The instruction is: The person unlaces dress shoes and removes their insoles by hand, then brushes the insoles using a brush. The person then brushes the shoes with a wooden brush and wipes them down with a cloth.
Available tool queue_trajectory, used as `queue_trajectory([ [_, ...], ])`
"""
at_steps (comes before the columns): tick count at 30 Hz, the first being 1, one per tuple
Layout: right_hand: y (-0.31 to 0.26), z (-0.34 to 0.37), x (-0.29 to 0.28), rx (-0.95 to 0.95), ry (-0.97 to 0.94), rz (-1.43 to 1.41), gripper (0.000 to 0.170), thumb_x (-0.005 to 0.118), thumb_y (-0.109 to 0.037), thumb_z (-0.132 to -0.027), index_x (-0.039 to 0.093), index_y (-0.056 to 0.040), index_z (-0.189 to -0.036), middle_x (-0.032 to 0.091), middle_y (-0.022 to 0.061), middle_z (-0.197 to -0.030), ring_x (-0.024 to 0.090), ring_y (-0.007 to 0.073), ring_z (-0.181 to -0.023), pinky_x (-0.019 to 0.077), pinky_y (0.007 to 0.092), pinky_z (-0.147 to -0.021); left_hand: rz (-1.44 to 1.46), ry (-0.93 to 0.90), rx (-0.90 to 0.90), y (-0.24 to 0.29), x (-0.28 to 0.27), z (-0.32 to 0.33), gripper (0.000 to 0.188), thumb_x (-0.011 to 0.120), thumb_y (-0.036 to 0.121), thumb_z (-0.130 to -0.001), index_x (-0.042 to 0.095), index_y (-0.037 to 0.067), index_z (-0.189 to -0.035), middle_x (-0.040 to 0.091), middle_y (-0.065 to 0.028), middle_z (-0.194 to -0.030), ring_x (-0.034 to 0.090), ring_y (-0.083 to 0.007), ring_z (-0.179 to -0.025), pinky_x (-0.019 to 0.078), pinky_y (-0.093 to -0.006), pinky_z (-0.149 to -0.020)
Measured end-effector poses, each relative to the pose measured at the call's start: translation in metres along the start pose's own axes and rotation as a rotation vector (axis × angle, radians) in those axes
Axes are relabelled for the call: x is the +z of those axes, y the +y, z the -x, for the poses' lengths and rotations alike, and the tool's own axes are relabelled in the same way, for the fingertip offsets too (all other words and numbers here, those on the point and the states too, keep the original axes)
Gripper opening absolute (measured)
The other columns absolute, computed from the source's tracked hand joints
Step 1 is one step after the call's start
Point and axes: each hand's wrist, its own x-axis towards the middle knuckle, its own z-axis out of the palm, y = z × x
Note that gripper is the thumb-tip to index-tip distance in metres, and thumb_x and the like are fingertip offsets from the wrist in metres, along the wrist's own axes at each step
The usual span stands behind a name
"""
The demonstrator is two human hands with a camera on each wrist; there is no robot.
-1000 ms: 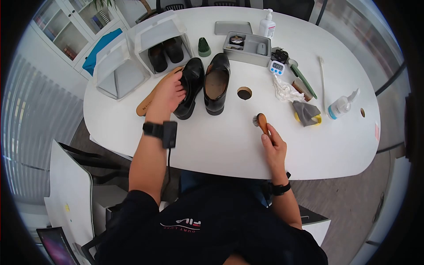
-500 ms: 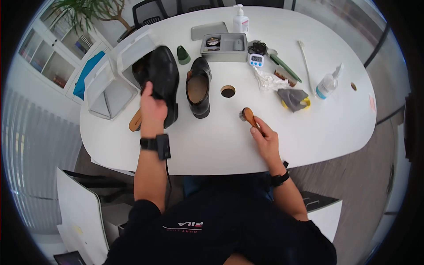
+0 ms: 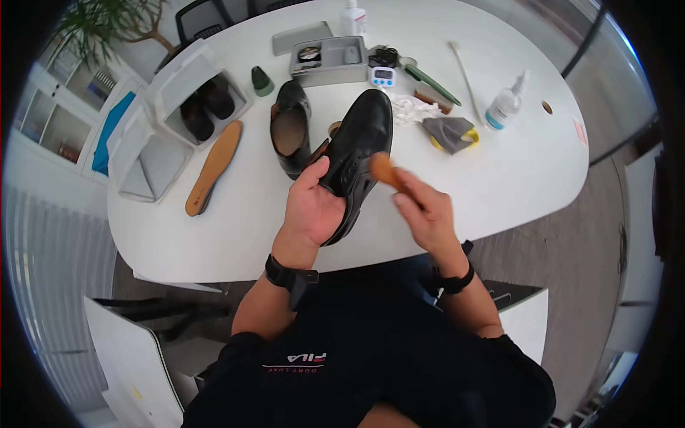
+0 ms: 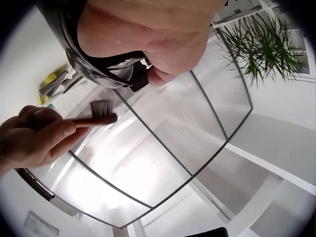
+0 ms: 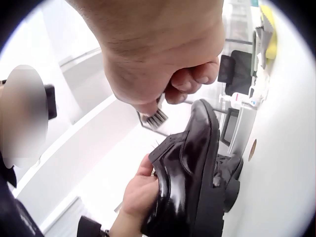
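My left hand (image 3: 314,207) grips a black leather shoe (image 3: 371,121) around its heel and side, holding it tilted above the table with the toe away from me. In my right hand (image 3: 428,214) is a small shoe brush (image 3: 384,170) with a wooden handle, pinched between thumb and fingers. The brush overlaps the shoe's laced side in the head view. Its bristles (image 5: 157,118) stand apart from the shoe in the right wrist view. The other black shoe (image 3: 298,165) stands upright on the table, just left of the held one.
A tan insole (image 3: 216,164) lies at the left, near a white shoe box (image 3: 168,107) with dark shoes inside. Toward the back are a green-handled brush (image 3: 435,84), a grey tin (image 3: 328,77) and a timer (image 3: 382,76). A grey cloth (image 3: 446,133) and spray bottle (image 3: 503,109) sit right.
My left hand has lifted the shoe from beside the insole and carried it right, in front of me. The brush in my right hand has come up to it.
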Motion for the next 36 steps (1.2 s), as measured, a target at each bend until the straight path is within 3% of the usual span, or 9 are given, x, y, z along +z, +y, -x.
queue_trajectory([
  [2, -0.004, -0.007, 0.002, -0.037, -0.134, 0.134, 0.041, 0.077, -0.016, -0.093, 0.071, -0.0100, -0.133, 0.075, 0.0149, -0.090, 0.071, 0.0327, -0.073, 0.0567, 0.0369, -0.066, -0.003, -0.020, -0.020, -0.006, -0.006, -0.003, 0.048, 0.050, 0.023, -0.107, 0.052, -0.001, -0.148, 0.060, -0.0188, -0.148, 0.056, -0.0348, -0.139, 0.0382, -0.0509, -0.122],
  [8, 0.002, -0.034, 0.009, -0.032, 0.068, 0.409, 0.041, 0.077, -0.021, -0.093, 0.071, -0.0145, -0.133, 0.069, 0.0126, -0.077, 0.067, 0.0324, -0.063, 0.0529, 0.0407, -0.057, 0.036, -0.050, -0.080, -0.006, -0.018, 0.002, 0.050, 0.049, 0.033, -0.110, 0.051, 0.001, -0.148, 0.060, -0.0182, -0.148, 0.058, -0.0344, -0.136, 0.0409, -0.0491, -0.120],
  [12, -0.026, -0.030, 0.019, -0.094, -0.228, 0.309, 0.042, 0.077, -0.025, -0.093, 0.072, -0.0172, -0.133, 0.070, 0.0111, -0.075, 0.068, 0.0323, -0.063, 0.0536, 0.0411, -0.058, -0.003, 0.027, -0.061, 0.000, -0.019, -0.002, 0.051, 0.050, 0.035, -0.111, 0.051, 0.002, -0.149, 0.060, -0.0172, -0.147, 0.059, -0.0326, -0.135, 0.0428, -0.0477, -0.119],
  [14, -0.016, -0.044, 0.012, -0.104, -0.051, 0.484, 0.041, 0.076, -0.027, -0.094, 0.072, -0.0188, -0.134, 0.072, 0.0114, -0.078, 0.069, 0.0322, -0.064, 0.0535, 0.0415, -0.057, -0.094, -0.074, -0.023, -0.007, -0.020, -0.007, 0.052, 0.051, 0.037, -0.111, 0.050, 0.002, -0.150, 0.061, -0.0156, -0.147, 0.059, -0.0299, -0.134, 0.0445, -0.0461, -0.117],
  [21, -0.012, -0.040, 0.028, 0.010, -0.101, 0.399, 0.040, 0.075, -0.026, -0.094, 0.072, -0.0167, -0.133, 0.076, 0.0121, -0.087, 0.072, 0.0326, -0.072, 0.0559, 0.0420, -0.064, -0.997, 0.092, 0.100, 0.007, -0.022, -0.029, 0.067, 0.049, 0.055, -0.109, 0.053, 0.000, -0.147, 0.062, -0.0105, -0.141, 0.059, -0.0208, -0.130, 0.0453, -0.0370, -0.113],
  [25, -0.012, -0.035, 0.028, 0.018, -0.219, 0.183, 0.039, 0.074, -0.026, -0.094, 0.072, -0.0153, -0.132, 0.076, 0.0120, -0.088, 0.073, 0.0326, -0.075, 0.0568, 0.0414, -0.068, -0.583, -0.144, 0.127, 0.010, -0.038, -0.037, 0.069, 0.043, 0.059, -0.110, 0.054, 0.002, -0.146, 0.064, -0.0110, -0.138, 0.061, -0.0231, -0.129, 0.0465, -0.0403, -0.112],
  [29, -0.011, -0.038, 0.012, -0.024, -0.387, 0.311, 0.039, 0.074, -0.019, -0.096, 0.071, -0.0104, -0.134, 0.077, 0.0189, -0.096, 0.075, 0.0336, -0.079, 0.0579, 0.0366, -0.073, -0.342, -0.054, 0.028, 0.005, -0.025, -0.032, 0.064, 0.043, 0.057, -0.111, 0.052, 0.004, -0.146, 0.064, -0.0109, -0.139, 0.061, -0.0265, -0.130, 0.0464, -0.0478, -0.111],
  [32, 0.005, -0.029, 0.014, 0.156, -0.189, 0.603, 0.038, 0.073, -0.025, -0.095, 0.072, -0.0150, -0.132, 0.076, 0.0149, -0.087, 0.073, 0.0335, -0.076, 0.0573, 0.0414, -0.068, -0.402, 0.044, -0.003, -0.004, -0.021, -0.039, 0.059, 0.044, 0.054, -0.111, 0.054, 0.006, -0.143, 0.066, -0.0096, -0.136, 0.062, -0.0258, -0.128, 0.0475, -0.0489, -0.109],
  [36, 0.014, -0.001, 0.034, 0.099, -0.010, 0.295, 0.038, 0.074, -0.026, -0.094, 0.073, -0.0167, -0.131, 0.074, 0.0133, -0.084, 0.072, 0.0345, -0.073, 0.0565, 0.0429, -0.065, -0.367, 0.165, -0.059, -0.003, -0.013, -0.043, 0.053, 0.046, 0.051, -0.111, 0.056, 0.008, -0.141, 0.067, -0.0092, -0.135, 0.064, -0.0254, -0.126, 0.0485, -0.0480, -0.108],
])
